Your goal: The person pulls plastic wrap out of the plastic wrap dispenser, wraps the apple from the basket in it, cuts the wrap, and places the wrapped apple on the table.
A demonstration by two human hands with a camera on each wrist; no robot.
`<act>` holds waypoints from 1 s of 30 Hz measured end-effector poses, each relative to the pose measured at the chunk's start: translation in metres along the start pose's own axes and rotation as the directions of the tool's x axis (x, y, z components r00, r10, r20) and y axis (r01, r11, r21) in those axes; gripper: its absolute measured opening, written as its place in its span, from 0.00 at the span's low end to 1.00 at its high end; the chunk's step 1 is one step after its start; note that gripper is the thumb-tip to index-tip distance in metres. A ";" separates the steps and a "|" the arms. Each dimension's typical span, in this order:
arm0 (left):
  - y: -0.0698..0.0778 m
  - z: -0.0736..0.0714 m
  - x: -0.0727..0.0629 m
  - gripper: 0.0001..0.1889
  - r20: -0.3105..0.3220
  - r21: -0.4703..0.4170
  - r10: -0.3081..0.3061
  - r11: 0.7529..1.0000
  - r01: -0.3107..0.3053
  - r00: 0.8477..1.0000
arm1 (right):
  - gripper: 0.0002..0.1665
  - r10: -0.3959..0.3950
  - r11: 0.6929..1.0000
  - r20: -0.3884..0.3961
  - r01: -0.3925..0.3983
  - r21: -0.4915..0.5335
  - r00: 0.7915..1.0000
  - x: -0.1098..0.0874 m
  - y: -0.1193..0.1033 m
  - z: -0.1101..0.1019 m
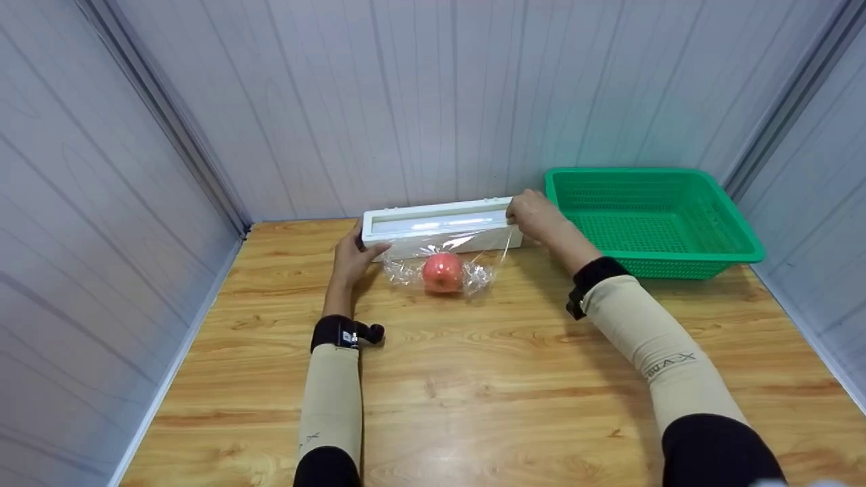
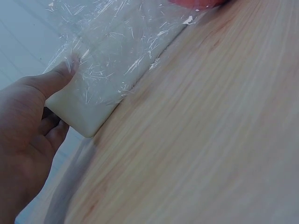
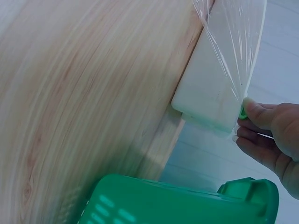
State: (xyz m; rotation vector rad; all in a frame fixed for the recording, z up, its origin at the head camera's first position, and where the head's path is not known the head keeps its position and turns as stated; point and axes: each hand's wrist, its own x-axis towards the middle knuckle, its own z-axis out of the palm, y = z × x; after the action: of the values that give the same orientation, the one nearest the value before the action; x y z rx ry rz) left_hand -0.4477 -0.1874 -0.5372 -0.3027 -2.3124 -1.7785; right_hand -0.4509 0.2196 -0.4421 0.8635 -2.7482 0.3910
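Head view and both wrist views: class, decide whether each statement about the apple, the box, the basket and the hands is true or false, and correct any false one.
1. The red apple lies nearer the head camera than the white box. True.
2. The left hand holds the left end of the white box. True.
3. The green basket stands left of the white box. False: it stands to the right.
4. Crumpled clear film shows at both sides of the red apple. True.
5. The right hand grips the rim of the green basket. False: it pinches a small green piece at the box's right end.
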 end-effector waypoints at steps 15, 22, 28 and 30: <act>0.004 0.010 0.003 0.44 0.025 0.001 -0.011 1.000 0.011 1.000 | 0.09 0.036 0.991 -0.013 -0.038 -0.130 0.999 -0.014 0.013 -0.004; 0.012 0.003 0.002 0.47 0.016 -0.013 -0.054 0.998 0.054 0.998 | 0.08 0.125 0.973 -0.017 -0.126 -0.195 0.992 -0.006 -0.003 0.002; 0.020 0.001 0.001 0.47 0.024 -0.005 -0.088 0.996 0.088 0.996 | 0.08 0.163 0.962 -0.078 -0.175 -0.207 0.984 -0.004 -0.015 0.007; 0.021 0.002 0.000 0.48 0.039 -0.048 -0.088 0.995 0.090 0.995 | 0.10 0.203 0.957 -0.093 -0.217 -0.190 0.975 -0.004 -0.018 0.009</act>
State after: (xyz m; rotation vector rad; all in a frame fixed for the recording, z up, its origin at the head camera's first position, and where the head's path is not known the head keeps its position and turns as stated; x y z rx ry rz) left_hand -0.4421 -0.1802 -0.5179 -0.2459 -2.3443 -1.8893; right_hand -0.4384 0.2045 -0.4480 0.4993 -2.7594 0.1744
